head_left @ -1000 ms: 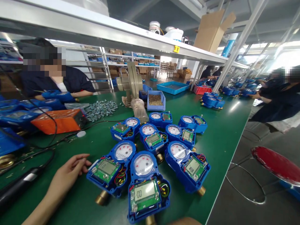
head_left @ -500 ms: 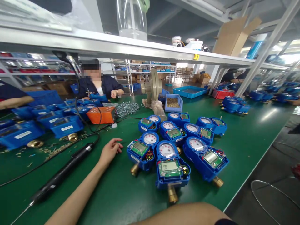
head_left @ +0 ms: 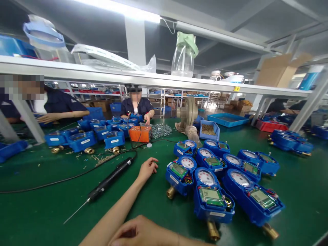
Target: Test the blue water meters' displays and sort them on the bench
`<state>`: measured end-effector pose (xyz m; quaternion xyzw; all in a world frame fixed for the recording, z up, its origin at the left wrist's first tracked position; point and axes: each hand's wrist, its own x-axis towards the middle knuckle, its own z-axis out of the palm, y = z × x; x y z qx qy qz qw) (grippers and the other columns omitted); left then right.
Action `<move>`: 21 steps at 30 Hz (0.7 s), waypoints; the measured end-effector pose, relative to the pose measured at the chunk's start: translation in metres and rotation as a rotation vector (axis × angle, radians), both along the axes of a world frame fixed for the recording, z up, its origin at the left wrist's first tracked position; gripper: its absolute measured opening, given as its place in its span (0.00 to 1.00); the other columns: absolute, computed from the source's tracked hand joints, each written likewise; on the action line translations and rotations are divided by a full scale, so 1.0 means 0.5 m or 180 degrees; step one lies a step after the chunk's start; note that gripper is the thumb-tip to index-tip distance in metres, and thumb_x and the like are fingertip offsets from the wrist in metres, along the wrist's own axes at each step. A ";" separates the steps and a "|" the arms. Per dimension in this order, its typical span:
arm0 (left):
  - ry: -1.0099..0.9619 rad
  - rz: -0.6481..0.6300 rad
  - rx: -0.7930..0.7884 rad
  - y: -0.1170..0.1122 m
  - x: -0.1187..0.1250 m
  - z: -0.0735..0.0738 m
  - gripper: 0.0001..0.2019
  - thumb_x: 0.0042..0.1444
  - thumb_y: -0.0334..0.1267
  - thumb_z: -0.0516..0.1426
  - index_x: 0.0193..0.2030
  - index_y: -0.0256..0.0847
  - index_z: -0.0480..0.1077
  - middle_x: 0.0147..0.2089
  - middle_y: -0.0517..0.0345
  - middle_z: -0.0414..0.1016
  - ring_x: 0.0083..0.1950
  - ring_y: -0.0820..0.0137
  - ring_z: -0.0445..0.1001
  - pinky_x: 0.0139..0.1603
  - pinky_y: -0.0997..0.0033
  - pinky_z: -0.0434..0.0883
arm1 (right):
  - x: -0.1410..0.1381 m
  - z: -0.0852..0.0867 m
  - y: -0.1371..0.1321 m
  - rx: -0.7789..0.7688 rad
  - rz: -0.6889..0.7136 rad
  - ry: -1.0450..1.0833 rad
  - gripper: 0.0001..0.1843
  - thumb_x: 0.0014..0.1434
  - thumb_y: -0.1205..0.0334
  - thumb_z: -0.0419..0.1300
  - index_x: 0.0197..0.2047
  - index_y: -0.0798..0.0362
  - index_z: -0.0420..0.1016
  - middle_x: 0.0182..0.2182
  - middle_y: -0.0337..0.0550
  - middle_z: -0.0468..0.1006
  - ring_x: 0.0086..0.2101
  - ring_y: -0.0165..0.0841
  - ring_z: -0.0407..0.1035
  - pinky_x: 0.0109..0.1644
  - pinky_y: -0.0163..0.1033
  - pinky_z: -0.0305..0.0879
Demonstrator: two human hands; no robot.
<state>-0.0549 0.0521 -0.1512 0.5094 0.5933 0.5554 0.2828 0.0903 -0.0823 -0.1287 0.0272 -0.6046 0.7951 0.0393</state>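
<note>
My left hand [head_left: 148, 168] rests on the green tabletop with its fingers loosely bent and apart, holding nothing. It lies just left of a group of blue water meters with displays, nearest to one meter [head_left: 180, 176] with a brass fitting. Low in the view, my right hand [head_left: 139, 230] overlaps my left forearm, its fingers curled in; no object shows in it, and part of it is cut off. Whether it touches the forearm I cannot tell. A front meter [head_left: 214, 198] has its green circuit board and lit display uncovered. A black electric screwdriver [head_left: 110, 179] lies left of my forearm.
More blue meters [head_left: 82, 140] stand at the left among scattered screws [head_left: 102, 159]. Behind are an orange box [head_left: 139, 134], a pile of small grey parts [head_left: 161, 131], a blower [head_left: 188, 114] and a blue screw bin [head_left: 217, 130]. Two co-workers sit across. A shelf [head_left: 153, 79] spans overhead.
The view has swung left and up, so the table's things sit further right. My right arm has drawn in from the lower right, and its hand now shows by my left forearm.
</note>
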 end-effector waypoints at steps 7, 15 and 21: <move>-0.0044 -0.0012 0.0081 -0.004 -0.001 0.001 0.13 0.49 0.31 0.47 0.39 0.38 0.69 0.28 0.59 0.73 0.21 0.74 0.70 0.21 0.77 0.63 | -0.008 0.018 0.061 -0.0900 -0.1459 -0.0063 0.20 0.55 0.53 0.63 0.40 0.64 0.75 0.33 0.55 0.77 0.30 0.30 0.71 0.36 0.34 0.64; -0.0120 -0.0013 0.0098 -0.001 -0.002 0.002 0.12 0.51 0.31 0.48 0.39 0.38 0.69 0.27 0.59 0.73 0.20 0.75 0.70 0.21 0.77 0.63 | -0.011 0.005 0.085 -0.1609 -0.1623 -0.0122 0.15 0.57 0.59 0.62 0.41 0.64 0.73 0.32 0.50 0.75 0.29 0.27 0.70 0.36 0.34 0.64; -0.0184 -0.0031 0.0037 0.001 -0.003 0.002 0.12 0.51 0.31 0.48 0.39 0.37 0.69 0.28 0.59 0.73 0.20 0.75 0.69 0.19 0.78 0.62 | -0.011 0.006 0.088 -0.1934 -0.1698 -0.0133 0.14 0.57 0.60 0.62 0.41 0.63 0.72 0.32 0.49 0.74 0.29 0.27 0.69 0.36 0.35 0.65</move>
